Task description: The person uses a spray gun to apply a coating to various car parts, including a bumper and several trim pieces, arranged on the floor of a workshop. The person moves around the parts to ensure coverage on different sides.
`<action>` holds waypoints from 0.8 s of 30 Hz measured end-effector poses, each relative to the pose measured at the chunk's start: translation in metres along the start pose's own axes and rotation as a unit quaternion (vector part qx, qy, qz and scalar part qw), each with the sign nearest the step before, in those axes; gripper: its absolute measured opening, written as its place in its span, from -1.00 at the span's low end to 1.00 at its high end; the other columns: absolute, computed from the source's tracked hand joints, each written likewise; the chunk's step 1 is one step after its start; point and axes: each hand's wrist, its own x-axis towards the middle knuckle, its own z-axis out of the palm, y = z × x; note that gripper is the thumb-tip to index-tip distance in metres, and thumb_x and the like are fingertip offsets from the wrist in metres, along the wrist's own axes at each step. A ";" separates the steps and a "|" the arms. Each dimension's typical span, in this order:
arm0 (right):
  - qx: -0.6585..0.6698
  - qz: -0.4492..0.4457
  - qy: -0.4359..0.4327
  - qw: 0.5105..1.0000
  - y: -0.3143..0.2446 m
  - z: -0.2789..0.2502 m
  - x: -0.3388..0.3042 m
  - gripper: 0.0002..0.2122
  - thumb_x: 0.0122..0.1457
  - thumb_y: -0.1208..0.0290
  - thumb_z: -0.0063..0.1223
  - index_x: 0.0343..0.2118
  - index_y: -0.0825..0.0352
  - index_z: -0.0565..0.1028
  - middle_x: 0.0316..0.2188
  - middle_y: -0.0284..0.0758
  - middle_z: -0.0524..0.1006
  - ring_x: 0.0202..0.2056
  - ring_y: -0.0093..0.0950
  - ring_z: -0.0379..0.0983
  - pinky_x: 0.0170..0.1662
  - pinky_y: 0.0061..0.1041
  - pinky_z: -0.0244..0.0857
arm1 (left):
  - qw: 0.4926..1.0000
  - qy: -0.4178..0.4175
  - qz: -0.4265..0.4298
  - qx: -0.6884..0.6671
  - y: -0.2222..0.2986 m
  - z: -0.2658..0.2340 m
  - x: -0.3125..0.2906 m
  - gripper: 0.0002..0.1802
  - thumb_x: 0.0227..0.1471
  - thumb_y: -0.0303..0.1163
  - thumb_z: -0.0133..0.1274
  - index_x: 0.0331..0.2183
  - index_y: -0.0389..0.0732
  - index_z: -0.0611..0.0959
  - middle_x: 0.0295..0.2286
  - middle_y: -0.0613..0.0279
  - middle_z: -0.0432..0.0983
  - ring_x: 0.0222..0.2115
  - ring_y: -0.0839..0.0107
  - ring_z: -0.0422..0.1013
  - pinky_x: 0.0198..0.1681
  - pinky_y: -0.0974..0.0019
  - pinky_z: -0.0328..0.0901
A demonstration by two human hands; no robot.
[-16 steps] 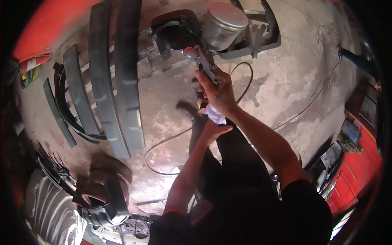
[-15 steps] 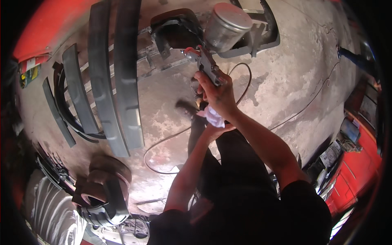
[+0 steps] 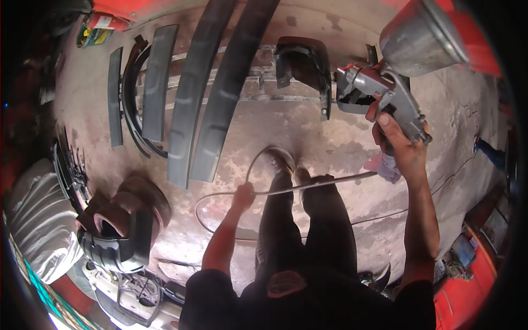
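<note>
My right hand (image 3: 411,154) is raised at the right, wrapped around the handle of a spray gun (image 3: 404,107). A large round metal cup (image 3: 421,41) sits on top of the gun, and the nozzle points to the left. A pinkish-white cloth (image 3: 386,166) is bunched below the handle, where the air hose (image 3: 324,181) comes out. Lower at the left, my left hand (image 3: 243,197) is closed on this hose. The hose runs taut between the two hands and loops down toward the floor near my feet.
Long dark trim panels (image 3: 190,104) lie across a metal rack (image 3: 256,99) ahead, beside a dark wheel-arch-like part (image 3: 302,60). Stacked tyre-like rings (image 3: 132,203) stand at the left near a white sheet (image 3: 41,220). A red cabinet (image 3: 467,286) is at the lower right.
The spray gun has moved up and right in my right hand. My left hand has left the cloth below the gun and now grips the hose further left. The view has shifted too.
</note>
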 end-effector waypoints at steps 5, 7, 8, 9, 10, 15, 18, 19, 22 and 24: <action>-0.037 -0.044 -0.078 0.995 0.089 0.027 0.038 -0.70 0.24 0.43 0.22 0.02 0.36 0.61 -0.43 -0.45 0.57 -0.44 -0.68 0.44 -0.34 -0.56 0.36 | 0.990 0.103 -0.016 -0.095 -0.006 0.020 -0.075 -0.81 0.24 -0.32 0.07 -0.29 -0.26 0.55 -0.35 -0.15 0.52 -0.27 -0.24 0.44 -0.22 -0.10 0.34; -0.116 -0.126 -0.136 0.976 0.126 0.040 0.061 -0.66 0.27 0.40 0.21 0.09 0.30 0.58 -0.33 -0.29 0.64 -0.30 -0.58 0.53 -0.15 -0.45 0.43 | 0.976 0.105 -0.096 -0.165 0.043 -0.008 -0.099 -0.76 0.26 -0.25 0.11 -0.30 -0.24 0.56 -0.43 -0.10 0.54 -0.42 -0.10 0.48 -0.35 -0.02 0.32; -0.095 -0.129 -0.134 0.978 0.138 0.051 0.074 -0.69 0.26 0.37 0.24 0.04 0.32 0.60 -0.40 -0.36 0.61 -0.36 -0.63 0.48 -0.24 -0.50 0.38 | 0.970 0.111 -0.131 -0.172 0.050 -0.009 -0.108 -0.76 0.24 -0.25 0.14 -0.31 -0.24 0.56 -0.47 -0.07 0.53 -0.46 -0.02 0.46 -0.38 0.00 0.31; -0.077 -0.129 -0.130 0.980 0.150 0.060 0.087 -0.71 0.24 0.35 0.27 -0.01 0.34 0.61 -0.46 -0.43 0.57 -0.42 -0.68 0.43 -0.32 -0.54 0.34 | 0.963 0.113 -0.164 -0.181 0.055 -0.008 -0.115 -0.75 0.22 -0.24 0.17 -0.33 -0.23 0.57 -0.50 -0.04 0.52 -0.50 0.06 0.44 -0.41 0.03 0.30; -0.058 -0.129 -0.126 0.982 0.162 0.063 0.101 -0.72 0.23 0.33 0.30 -0.07 0.36 0.63 -0.52 -0.49 0.53 -0.48 -0.72 0.38 -0.41 -0.59 0.29 | 0.955 0.114 -0.197 -0.188 0.061 -0.008 -0.118 -0.75 0.20 -0.24 0.20 -0.34 -0.23 0.57 -0.54 0.00 0.51 -0.54 0.13 0.43 -0.44 0.05 0.28; -0.141 -0.037 -0.063 0.987 0.233 0.031 0.248 -0.54 0.21 0.06 0.30 -0.01 0.37 0.63 -0.58 -0.36 0.58 -0.57 -0.53 0.52 -0.42 -0.43 0.41 | 0.951 0.134 -0.163 -0.226 0.145 -0.022 -0.087 -0.79 0.17 -0.30 0.25 -0.29 -0.25 0.64 -0.55 0.17 0.50 -0.53 0.42 0.38 -0.46 0.23 0.29; -0.055 -0.062 -0.022 0.996 0.212 0.008 0.338 -0.67 0.24 0.12 0.25 -0.19 0.35 0.64 -0.68 -0.44 0.48 -0.69 -0.60 0.40 -0.55 -0.49 0.31 | 0.950 0.155 -0.138 -0.235 0.176 0.004 -0.060 -0.79 0.14 -0.41 0.23 -0.20 -0.29 0.66 -0.39 0.09 0.60 -0.37 0.25 0.54 -0.29 0.22 0.40; -0.079 -0.069 0.001 0.994 0.213 -0.007 0.364 -0.70 0.25 0.14 0.24 -0.25 0.34 0.64 -0.69 -0.42 0.48 -0.71 -0.61 0.38 -0.57 -0.48 0.28 | 0.952 0.151 -0.127 -0.233 0.197 0.006 -0.049 -0.79 0.11 -0.44 0.23 -0.19 -0.28 0.66 -0.34 0.01 0.62 -0.31 0.10 0.56 -0.21 0.15 0.41; -0.033 -0.059 0.105 0.992 0.208 -0.031 0.418 -0.71 0.26 0.15 0.23 -0.25 0.34 0.63 -0.65 -0.35 0.53 -0.65 -0.53 0.46 -0.50 -0.39 0.33 | 0.959 0.148 -0.133 -0.201 0.242 0.012 -0.021 -0.81 0.12 -0.49 0.15 -0.18 -0.24 0.63 -0.28 -0.08 0.61 -0.19 -0.13 0.52 -0.11 0.00 0.39; -0.050 -0.127 0.185 0.973 0.211 -0.038 0.440 -0.71 0.26 0.16 0.23 -0.27 0.36 0.63 -0.61 -0.27 0.57 -0.58 -0.44 0.52 -0.42 -0.34 0.37 | 0.963 0.165 -0.152 -0.150 0.261 0.015 -0.004 -0.86 0.16 -0.47 0.10 -0.21 -0.23 0.62 -0.31 -0.06 0.59 -0.18 -0.12 0.49 -0.11 -0.03 0.36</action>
